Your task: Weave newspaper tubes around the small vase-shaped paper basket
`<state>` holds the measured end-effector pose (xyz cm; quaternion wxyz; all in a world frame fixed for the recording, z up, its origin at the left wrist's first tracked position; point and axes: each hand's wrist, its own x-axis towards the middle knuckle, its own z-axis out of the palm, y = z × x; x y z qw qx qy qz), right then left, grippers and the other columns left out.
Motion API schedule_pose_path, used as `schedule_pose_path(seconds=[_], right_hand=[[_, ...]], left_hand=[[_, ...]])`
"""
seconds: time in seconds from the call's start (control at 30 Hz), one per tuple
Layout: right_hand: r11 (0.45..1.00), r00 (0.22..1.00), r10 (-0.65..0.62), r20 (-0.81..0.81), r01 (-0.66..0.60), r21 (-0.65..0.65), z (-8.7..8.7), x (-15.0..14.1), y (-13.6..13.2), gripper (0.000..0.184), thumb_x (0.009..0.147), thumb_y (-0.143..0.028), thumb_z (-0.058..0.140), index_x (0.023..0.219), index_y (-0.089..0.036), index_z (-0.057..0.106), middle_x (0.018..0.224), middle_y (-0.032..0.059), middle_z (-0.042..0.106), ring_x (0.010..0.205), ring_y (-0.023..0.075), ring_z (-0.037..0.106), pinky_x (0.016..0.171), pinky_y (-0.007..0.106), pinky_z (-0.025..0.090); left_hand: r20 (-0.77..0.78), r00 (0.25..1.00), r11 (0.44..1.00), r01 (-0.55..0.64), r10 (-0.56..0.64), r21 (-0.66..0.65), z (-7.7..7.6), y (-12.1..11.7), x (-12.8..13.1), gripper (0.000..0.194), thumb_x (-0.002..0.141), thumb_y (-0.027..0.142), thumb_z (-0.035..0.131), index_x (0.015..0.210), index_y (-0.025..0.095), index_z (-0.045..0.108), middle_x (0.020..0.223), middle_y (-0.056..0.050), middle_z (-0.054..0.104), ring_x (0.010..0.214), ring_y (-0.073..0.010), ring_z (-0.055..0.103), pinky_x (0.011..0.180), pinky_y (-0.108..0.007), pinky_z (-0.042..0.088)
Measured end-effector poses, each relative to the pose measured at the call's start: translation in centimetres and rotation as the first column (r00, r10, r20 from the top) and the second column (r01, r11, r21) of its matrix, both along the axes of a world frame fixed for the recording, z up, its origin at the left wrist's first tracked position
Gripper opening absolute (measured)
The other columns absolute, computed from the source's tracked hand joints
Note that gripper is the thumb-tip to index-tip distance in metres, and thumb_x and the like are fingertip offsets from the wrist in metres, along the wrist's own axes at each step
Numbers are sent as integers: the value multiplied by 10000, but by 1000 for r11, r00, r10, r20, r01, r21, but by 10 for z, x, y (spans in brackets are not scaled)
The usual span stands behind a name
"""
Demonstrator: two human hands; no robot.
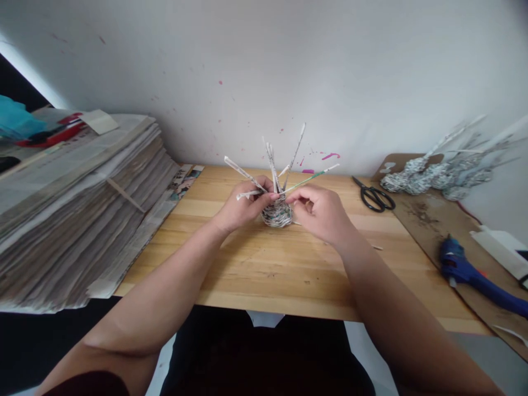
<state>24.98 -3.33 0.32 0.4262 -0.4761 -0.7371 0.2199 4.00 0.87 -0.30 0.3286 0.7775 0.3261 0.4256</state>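
Note:
A small basket [277, 213] woven from rolled newspaper tubes stands on the wooden table. Several upright paper tubes [293, 157] fan out from its rim, and one green-and-white tube [312, 177] slants to the upper right. My left hand [246, 203] is closed around the basket's left side, its thumb pressed on the rim near the base of the tubes. At the right side of the rim, my right hand [319, 212] has its fingers curled and pinched together. What lies between those fingertips is hidden.
Black-handled scissors [374, 198] lie right of the basket. Farther right are several woven paper pieces [429, 173] and a blue glue gun [462, 264] on a brown board [429, 231]. A tall newspaper stack [82, 214] fills the left. A white wall [185, 71] rises behind.

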Motion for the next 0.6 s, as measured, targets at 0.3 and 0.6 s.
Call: schedule_pose_path(seconds=[0.3,0.6], right_hand=[[995,894,40,-446,-76,-64,-16,-19,9,195,822,-345,784,958,-209,755,869,24,766,747,154,689,731,333,571],[987,875,33,-482,-105,-123,-13,-16,7,311,815,-476,798,863,-225,620,813,1,685,670,140,659,632,312,568]], left_hand=[[-84,996,994,24,-15,104,2,-4,-2,323,944,489,653,836,188,604,723,-9,650,646,-142,561,676,-280,449],[-104,994,984,-19,38,179,-4,-3,-1,253,966,412,592,845,190,589,761,-22,655,685,-149,565,683,-279,446]])
